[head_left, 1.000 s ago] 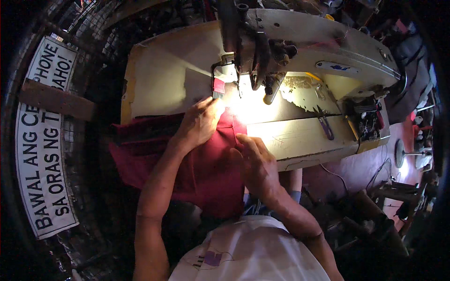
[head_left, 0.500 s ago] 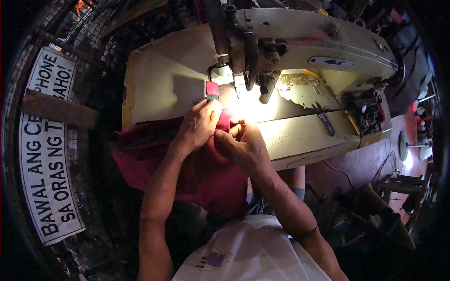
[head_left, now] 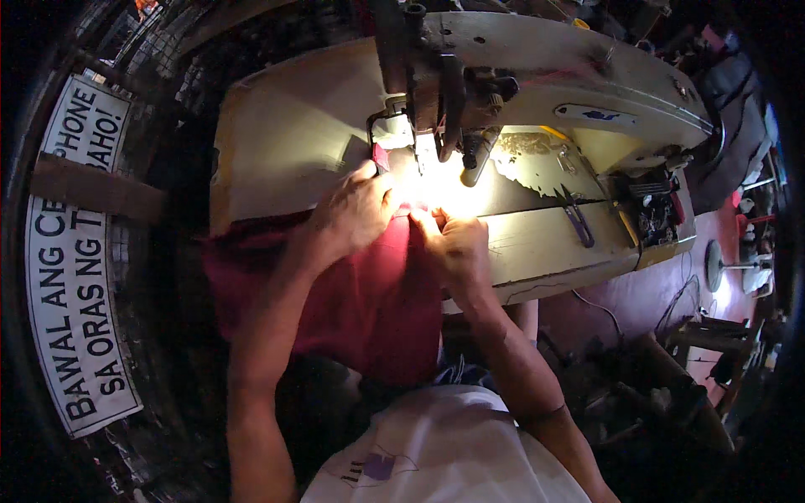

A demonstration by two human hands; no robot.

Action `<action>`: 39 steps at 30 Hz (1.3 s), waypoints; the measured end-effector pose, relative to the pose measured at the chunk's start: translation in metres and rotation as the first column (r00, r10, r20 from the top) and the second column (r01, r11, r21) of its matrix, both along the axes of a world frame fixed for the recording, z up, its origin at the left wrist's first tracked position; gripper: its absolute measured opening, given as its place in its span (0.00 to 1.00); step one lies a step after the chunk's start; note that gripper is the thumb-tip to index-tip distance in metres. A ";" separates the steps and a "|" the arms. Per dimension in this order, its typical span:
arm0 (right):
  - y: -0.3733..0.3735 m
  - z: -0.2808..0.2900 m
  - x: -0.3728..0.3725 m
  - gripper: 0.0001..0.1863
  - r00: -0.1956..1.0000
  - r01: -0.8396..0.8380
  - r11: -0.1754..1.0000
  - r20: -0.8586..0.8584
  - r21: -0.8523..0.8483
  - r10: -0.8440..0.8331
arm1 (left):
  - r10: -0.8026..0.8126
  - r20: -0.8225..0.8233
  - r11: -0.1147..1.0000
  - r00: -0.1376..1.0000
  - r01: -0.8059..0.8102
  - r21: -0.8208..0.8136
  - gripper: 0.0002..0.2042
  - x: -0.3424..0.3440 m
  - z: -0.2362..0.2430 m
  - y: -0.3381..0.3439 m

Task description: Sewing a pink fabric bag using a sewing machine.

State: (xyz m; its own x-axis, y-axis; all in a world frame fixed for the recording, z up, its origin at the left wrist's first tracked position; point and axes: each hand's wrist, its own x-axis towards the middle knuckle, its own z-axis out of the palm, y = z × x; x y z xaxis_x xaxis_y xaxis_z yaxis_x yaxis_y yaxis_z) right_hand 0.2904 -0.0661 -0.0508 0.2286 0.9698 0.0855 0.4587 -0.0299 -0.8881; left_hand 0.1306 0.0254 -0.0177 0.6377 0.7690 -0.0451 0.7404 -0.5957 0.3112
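Note:
A maroon cloth (head_left: 335,310) drapes over the front edge of the sewing machine's bed and hangs toward my lap. My left hand (head_left: 356,210) is closed on its upper part, and a small red and dark end piece (head_left: 381,158) sticks out beyond the fingers. My right hand (head_left: 457,247) pinches the cloth's edge between thumb and fingers, just right of the left hand. Both hands are in front of the needle area of the sewing machine (head_left: 545,67), under a bright lamp glare. That glare washes out the cloth at the fingertips.
Thread snips (head_left: 577,216) lie on the machine bed at the right. A tray of small metal parts (head_left: 658,210) sits at its right end. A white lettered sign (head_left: 71,293) stands at the left, crossed by a wooden board (head_left: 96,186). A fan (head_left: 714,265) is at far right.
The cloth's upper edge and my right hand have moved closer to the needle. The small end piece has tilted and is more covered by my left hand. The cloth hangs smoother.

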 end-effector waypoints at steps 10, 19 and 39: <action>-0.002 -0.003 -0.010 0.15 0.992 0.041 0.997 0.119 0.061 -0.048 | -0.037 0.306 0.912 0.951 -0.093 0.400 0.13 0.015 -0.008 -0.041; -0.004 -0.002 -0.021 0.13 0.969 0.117 0.992 0.214 0.048 -0.125 | -0.105 0.424 0.957 0.900 -0.025 0.288 0.08 0.002 -0.017 -0.030; -0.030 -0.015 -0.019 0.22 0.851 -0.224 0.913 0.525 0.340 0.014 | -0.196 0.291 0.925 0.936 0.078 0.371 0.12 -0.002 -0.014 -0.027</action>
